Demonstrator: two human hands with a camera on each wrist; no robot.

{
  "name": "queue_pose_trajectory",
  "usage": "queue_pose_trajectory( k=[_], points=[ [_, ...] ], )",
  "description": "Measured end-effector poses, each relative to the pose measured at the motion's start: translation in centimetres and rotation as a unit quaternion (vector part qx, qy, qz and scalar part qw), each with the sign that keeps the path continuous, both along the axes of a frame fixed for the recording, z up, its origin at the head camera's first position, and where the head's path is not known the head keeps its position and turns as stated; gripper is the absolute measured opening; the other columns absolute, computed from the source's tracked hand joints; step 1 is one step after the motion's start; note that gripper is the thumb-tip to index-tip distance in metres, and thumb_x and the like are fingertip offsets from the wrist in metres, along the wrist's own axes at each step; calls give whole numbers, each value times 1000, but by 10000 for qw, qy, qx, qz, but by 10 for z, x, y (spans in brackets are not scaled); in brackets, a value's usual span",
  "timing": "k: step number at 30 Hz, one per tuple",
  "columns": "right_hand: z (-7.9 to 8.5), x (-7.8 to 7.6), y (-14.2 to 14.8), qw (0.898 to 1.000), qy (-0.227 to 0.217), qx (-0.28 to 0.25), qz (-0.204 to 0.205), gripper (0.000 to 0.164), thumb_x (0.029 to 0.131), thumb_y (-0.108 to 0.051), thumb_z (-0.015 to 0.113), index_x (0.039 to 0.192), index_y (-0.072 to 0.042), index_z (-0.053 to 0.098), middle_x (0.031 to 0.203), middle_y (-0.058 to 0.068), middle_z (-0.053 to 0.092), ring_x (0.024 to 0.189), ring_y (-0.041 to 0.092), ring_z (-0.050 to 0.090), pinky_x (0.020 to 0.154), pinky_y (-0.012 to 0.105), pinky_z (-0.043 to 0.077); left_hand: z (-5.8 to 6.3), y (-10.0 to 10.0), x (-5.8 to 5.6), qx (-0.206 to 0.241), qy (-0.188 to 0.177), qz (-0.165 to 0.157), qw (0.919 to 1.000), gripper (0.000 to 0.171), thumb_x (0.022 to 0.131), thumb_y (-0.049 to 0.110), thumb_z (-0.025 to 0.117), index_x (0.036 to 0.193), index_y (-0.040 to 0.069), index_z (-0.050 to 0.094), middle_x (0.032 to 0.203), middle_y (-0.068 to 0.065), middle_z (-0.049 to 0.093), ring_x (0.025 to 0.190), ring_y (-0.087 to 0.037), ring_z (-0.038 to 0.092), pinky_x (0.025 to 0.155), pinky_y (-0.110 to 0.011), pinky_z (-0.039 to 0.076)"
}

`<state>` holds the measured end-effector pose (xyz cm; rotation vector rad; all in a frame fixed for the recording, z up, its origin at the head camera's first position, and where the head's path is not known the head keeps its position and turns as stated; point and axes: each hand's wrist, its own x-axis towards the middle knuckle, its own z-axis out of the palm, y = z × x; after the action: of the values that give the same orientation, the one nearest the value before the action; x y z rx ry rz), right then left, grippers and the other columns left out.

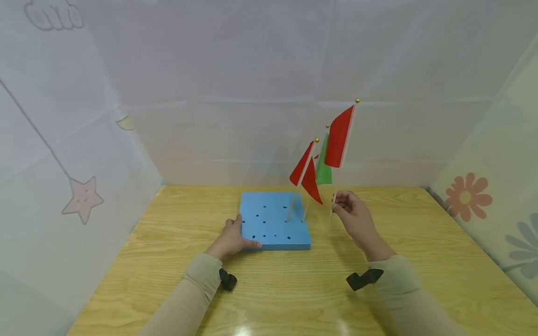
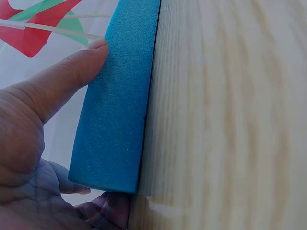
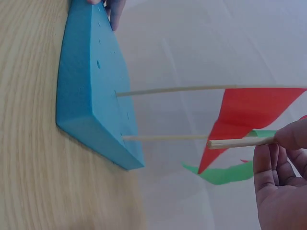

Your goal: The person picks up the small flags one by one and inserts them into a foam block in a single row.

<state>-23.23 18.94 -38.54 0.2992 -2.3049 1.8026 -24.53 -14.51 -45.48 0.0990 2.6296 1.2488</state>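
Observation:
A blue foam block (image 1: 273, 228) with several small holes lies flat on the table. My left hand (image 1: 233, 238) holds its near left corner, the thumb against the front side and the other fingers around the left side. My right hand (image 1: 355, 217) pinches the stick of a red flag (image 1: 339, 137) near its lower end, right of the block. That flag is tilted, gold ball uppermost, and the stick's bottom end (image 3: 213, 144) hangs free of the block. Another red flag (image 1: 301, 168) and a green flag (image 1: 324, 163) stand leaning in the block's right part, partly overlapping.
The wooden table (image 1: 294, 289) carries the block. Pale cloth walls (image 1: 252, 93) with printed shapes enclose the back and sides. A black wrist camera (image 1: 228, 280) sits on the left sleeve, another camera (image 1: 364, 279) on the right.

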Motion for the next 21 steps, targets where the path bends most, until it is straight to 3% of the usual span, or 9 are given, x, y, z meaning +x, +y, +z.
queue_pose_trajectory(
  k=[9, 21],
  points=[
    [-9, -5, -27, 9996, -146, 237, 85, 24, 105, -1, 55, 126, 12, 52, 114, 23, 56, 98, 19, 56, 83, 21, 50, -1, 0, 1, -4, 17, -19, 10000, 126, 78, 34, 94, 164, -3, 9, 157, -36, 23, 142, -50, 34, 110, -58, 37],
    [-9, -9, -61, 9995, 108, 200, 234, 21, 103, 2, 58, 122, 8, 54, 114, 24, 58, 101, 23, 55, 83, 17, 49, -3, -1, 0, 71, 63, 0, 10000, 126, 77, 34, 94, 164, -3, 10, 157, -36, 22, 143, -50, 33, 111, -58, 37]
  ],
)
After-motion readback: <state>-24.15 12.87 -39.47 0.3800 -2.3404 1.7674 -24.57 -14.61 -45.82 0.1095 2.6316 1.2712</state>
